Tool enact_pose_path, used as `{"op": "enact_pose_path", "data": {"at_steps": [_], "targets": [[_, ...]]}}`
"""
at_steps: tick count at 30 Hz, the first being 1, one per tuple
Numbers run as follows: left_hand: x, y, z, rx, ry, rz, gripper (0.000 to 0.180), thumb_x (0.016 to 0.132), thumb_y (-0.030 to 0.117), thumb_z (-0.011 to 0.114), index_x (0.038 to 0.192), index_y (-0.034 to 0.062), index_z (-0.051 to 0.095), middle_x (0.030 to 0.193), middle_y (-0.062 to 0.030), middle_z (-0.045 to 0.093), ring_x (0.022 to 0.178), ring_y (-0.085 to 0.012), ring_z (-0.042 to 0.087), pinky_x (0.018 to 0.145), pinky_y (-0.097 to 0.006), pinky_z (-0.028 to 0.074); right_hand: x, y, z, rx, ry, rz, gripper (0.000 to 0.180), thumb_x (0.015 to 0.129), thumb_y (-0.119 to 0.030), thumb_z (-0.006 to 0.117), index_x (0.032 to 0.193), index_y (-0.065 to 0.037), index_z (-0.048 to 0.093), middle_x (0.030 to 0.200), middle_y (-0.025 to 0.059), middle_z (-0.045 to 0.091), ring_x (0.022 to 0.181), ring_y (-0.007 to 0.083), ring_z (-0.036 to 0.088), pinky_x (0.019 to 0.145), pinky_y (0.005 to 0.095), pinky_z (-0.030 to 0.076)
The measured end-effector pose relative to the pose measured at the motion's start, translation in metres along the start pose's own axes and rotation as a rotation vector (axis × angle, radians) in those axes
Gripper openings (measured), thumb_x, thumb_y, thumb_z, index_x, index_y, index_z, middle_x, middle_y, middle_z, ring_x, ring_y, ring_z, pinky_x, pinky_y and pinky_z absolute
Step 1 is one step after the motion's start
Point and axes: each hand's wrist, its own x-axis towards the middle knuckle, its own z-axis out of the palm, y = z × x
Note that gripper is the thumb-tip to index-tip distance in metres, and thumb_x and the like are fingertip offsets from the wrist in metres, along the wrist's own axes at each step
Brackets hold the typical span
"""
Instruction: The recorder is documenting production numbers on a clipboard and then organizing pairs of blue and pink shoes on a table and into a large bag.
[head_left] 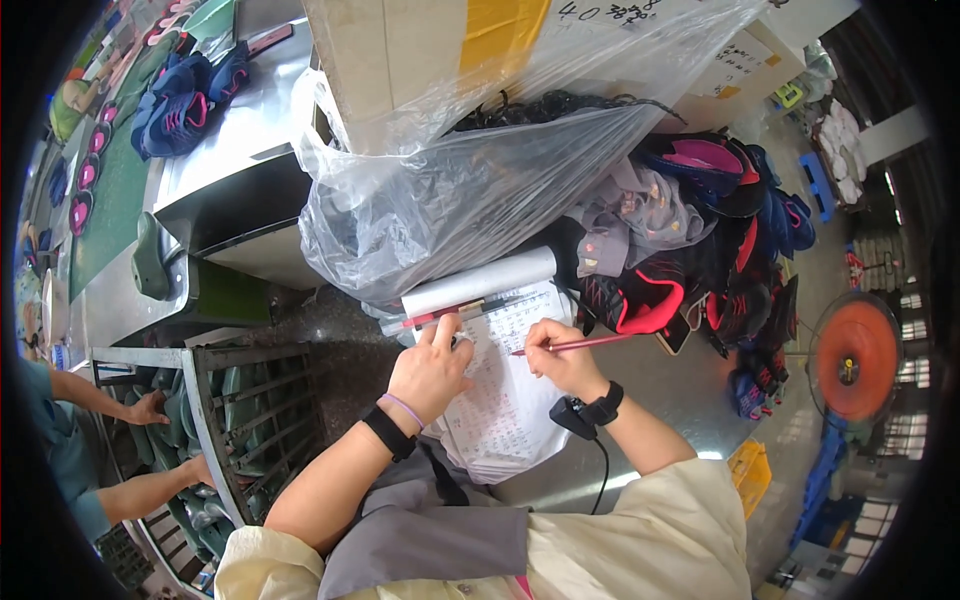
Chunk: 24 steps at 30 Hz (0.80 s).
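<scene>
- Far left: co-worker in a teal sleeve, one hand [150, 408] at the green shoe-shaped pieces in a slatted metal rack [203, 420]; the other arm's hand is partly hidden by the rack frame.
- Above the rack: dark green shoe-shaped piece [150, 260] on a metal surface. Further up, blue shoes with pink trim [180, 115] in a cluster.
- Next: clear plastic bag [380, 225] draped in front of a cardboard box [390, 60] with yellow tape.
- Left hand [430, 375]: back up on the left side of the papers, index finger reaching to a red-edged strip [432, 317] lying across them. Fingers partly apart, some bent; palm side hidden, cannot tell if it holds anything.
- Papers [500, 390]: marked sheets in front of the person, between the hands, top edge curled over.
- Right hand [565, 360]: over the right side of the papers, pinching a red pen [595, 343] between thumb and fingers. Tip points left over the writing; contact unclear.
- Right of the papers: heaped black shoes with red lining [652, 300], crumpled grey wrap [640, 215] over part of them.
- Lower right: yellow crate [750, 478]. Far right: orange round fan [855, 345].
</scene>
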Motion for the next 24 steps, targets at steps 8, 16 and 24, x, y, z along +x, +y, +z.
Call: {"op": "enact_pose_path", "data": {"at_steps": [8,16,24], "targets": [[-0.0002,-0.0007,0.0008,-0.001,0.012,0.008,0.033,0.064,0.027,0.074,0.085,0.0096,0.055,0.109,-0.0095,0.042,0.096,-0.0259,0.053,0.072,-0.034,0.05,0.0019,-0.0008,0.0077,-0.537,-0.054,-0.221,0.01,0.072,-0.004,0.062,0.069,-0.002,0.052,0.06,0.0061,0.054,0.051,0.0118,0.049,0.05,0.0265,0.04],[0.0006,0.0003,0.0002,0.007,-0.004,0.003,0.034,0.064,0.026,0.075,0.086,0.0097,0.055,0.109,-0.0095,0.041,0.097,-0.026,0.052,0.072,-0.034,0.049,0.0021,-0.0039,0.0116,-0.63,-0.04,-0.274,0.013,0.071,-0.005,0.063,0.068,-0.003,0.05,0.06,0.0075,0.053,0.051,0.0179,0.051,0.05,0.029,0.041],[0.0009,0.0013,-0.0001,0.011,-0.003,0.002,0.034,0.064,0.026,0.075,0.085,0.0096,0.055,0.109,-0.0092,0.041,0.097,-0.0259,0.052,0.072,-0.034,0.05,0.0021,-0.0065,0.0117,-0.633,-0.051,-0.278,0.013,0.071,-0.005,0.062,0.068,-0.002,0.05,0.06,0.0084,0.052,0.051,0.0186,0.051,0.05,0.0296,0.041]]}}
